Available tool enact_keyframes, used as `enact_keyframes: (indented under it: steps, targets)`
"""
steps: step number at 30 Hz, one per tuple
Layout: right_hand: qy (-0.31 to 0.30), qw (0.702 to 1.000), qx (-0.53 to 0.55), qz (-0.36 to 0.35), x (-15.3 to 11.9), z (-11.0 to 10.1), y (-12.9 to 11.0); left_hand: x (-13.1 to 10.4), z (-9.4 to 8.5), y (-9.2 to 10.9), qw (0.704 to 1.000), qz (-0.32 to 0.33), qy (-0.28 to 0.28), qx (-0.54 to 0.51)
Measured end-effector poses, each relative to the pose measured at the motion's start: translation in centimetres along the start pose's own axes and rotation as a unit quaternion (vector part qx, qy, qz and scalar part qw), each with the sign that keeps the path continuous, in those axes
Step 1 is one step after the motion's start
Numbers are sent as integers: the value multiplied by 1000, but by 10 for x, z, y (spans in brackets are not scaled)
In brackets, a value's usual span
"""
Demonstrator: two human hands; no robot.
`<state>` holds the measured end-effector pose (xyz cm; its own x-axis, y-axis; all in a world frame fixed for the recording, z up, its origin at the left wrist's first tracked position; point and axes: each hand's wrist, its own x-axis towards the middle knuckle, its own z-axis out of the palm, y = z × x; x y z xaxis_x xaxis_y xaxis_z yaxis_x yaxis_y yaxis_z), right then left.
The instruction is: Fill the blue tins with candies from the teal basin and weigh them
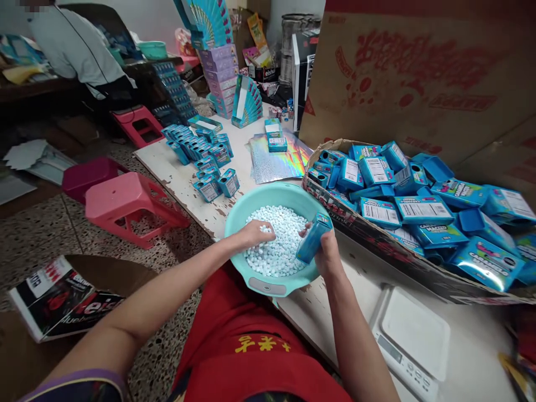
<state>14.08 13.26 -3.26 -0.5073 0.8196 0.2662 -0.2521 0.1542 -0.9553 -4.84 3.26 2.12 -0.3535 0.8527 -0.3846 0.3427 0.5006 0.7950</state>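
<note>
Head camera: worn on the person's head, facing forward and down
Red apron (255,374): nearest, seen from above along the near edge
Mint-green basin (235,215): close, mid-view, looked into from above
White digital scale (414,335): near right, seen from above
Co-worker in white top (79,47): far left, well away, meeting the upper edge

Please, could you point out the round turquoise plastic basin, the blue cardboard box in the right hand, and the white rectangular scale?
Round turquoise plastic basin (274,195), head view: far inner wall.
Blue cardboard box (311,241), head view: side facing camera.
White rectangular scale (414,334), head view: weighing platform.
</note>
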Motion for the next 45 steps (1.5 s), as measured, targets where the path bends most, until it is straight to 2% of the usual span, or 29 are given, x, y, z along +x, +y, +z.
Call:
enact_keyframes:
  steps: [1, 3, 6, 8, 10, 15, 19, 26, 30, 35, 45]
  targets:
    - [-26, 998, 48, 39, 1, 1, -2, -2, -3, 3, 995, -15, 17, -96]
    - [-56, 987, 100, 108, 2, 5, -7, -8, -6, 11, 965, -13, 41, -260]
    - [-31, 991, 23, 130, 0, 17, -13, -15, -6, 27, 905, 28, 53, -420]
    - [-27, 991, -56, 118, -2, 27, -16, -16, -4, 40, 873, 57, 52, -481]
    - [-50, 986, -128, 91, -4, 37, -19, -15, 1, 51, 850, 81, 68, -517]
    - [-64, 971, -228, 10, -8, 48, -19, -9, 15, 57, 817, 136, 163, -536]
    - [-52, 967, -250, -21, -10, 48, -16, -6, 19, 49, 816, 165, 207, -515]
    - [-55, 955, -285, -60, -14, 48, -20, -4, 21, 51, 833, 148, 198, -496]
    - [-62, 957, -279, -49, -14, 45, -23, -5, 23, 51, 839, 157, 209, -477]
    - [-55, 963, -262, -33, -12, 41, -27, -9, 23, 49, 855, 176, 184, -452]
    - [-52, 973, -225, -25, -13, 41, -24, -8, 30, 47, 858, 213, 189, -427]
